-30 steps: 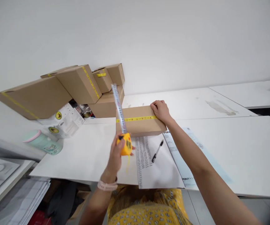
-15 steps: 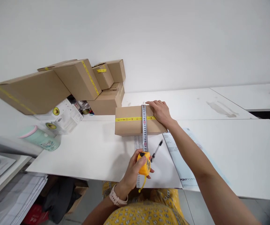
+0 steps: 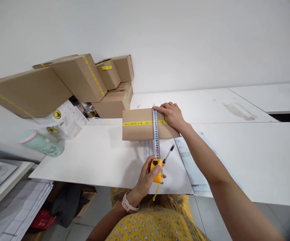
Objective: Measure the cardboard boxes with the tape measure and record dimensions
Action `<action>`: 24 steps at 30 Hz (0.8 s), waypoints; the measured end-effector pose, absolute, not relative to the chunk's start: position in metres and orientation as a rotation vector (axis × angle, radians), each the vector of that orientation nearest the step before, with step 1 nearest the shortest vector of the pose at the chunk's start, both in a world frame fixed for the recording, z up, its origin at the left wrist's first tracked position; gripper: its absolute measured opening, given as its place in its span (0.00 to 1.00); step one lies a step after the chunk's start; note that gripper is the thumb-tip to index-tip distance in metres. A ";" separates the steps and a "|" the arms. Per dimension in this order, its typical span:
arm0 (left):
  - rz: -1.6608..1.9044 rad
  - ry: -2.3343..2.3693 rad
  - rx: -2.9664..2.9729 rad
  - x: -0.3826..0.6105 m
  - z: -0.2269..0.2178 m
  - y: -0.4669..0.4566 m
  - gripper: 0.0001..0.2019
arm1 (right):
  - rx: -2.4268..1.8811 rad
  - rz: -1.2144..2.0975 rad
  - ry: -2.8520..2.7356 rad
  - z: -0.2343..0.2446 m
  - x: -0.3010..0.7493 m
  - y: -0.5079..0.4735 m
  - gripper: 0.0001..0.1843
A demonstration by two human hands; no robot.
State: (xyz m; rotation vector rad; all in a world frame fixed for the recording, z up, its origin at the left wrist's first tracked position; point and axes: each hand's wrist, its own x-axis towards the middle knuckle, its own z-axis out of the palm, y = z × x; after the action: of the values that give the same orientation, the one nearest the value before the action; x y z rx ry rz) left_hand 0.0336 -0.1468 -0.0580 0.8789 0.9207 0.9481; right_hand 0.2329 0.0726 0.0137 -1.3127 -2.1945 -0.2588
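A yellow tape measure [image 3: 157, 170] is gripped in my left hand [image 3: 147, 177], thumb along its side, close to the table's front edge. Its drawn-out blade [image 3: 156, 134] runs away from me across the top of a cardboard box [image 3: 137, 131] with yellow printed tape. My right hand [image 3: 172, 115] is wrapped over the box's far right part, its index fingertip at the blade's far end. Under the blade and case lies a white sheet with a printed strip [image 3: 148, 149]. A pen [image 3: 169, 153] rests just right of the tape measure.
Several cardboard boxes [image 3: 79, 78] are stacked at the back left. A white avocado-print box [image 3: 69, 120] and a mint-green tumbler [image 3: 41, 143] stand in front of them. A pale blue document [image 3: 197, 164] lies under my right forearm. A wall closes off the back.
My left hand has tilted the tape measure a little and shifted it slightly right. My right hand stays at the box's far edge. The whole view has moved slightly.
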 end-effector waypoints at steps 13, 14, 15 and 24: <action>1.021 0.837 0.927 0.021 -0.061 -0.150 0.32 | -1.429 -0.183 -2.091 0.019 0.228 0.063 0.26; 1.071 0.833 0.969 0.016 -0.060 -0.150 0.32 | -1.449 -0.184 -2.068 0.019 0.228 0.061 0.25; 1.128 0.839 1.018 0.010 -0.058 -0.150 0.31 | -1.461 -0.187 -2.051 0.019 0.228 0.058 0.25; 1.212 1.069 1.254 -0.037 -0.055 -0.159 0.33 | -1.391 -0.225 -1.931 -0.010 0.225 -0.019 0.23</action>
State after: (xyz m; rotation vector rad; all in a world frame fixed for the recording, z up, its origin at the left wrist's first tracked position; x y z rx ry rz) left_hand -0.0373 -0.1592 -0.0550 1.2535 1.0688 1.2124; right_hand 0.2248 -0.0193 -0.0102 -1.3912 -1.9313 -0.2251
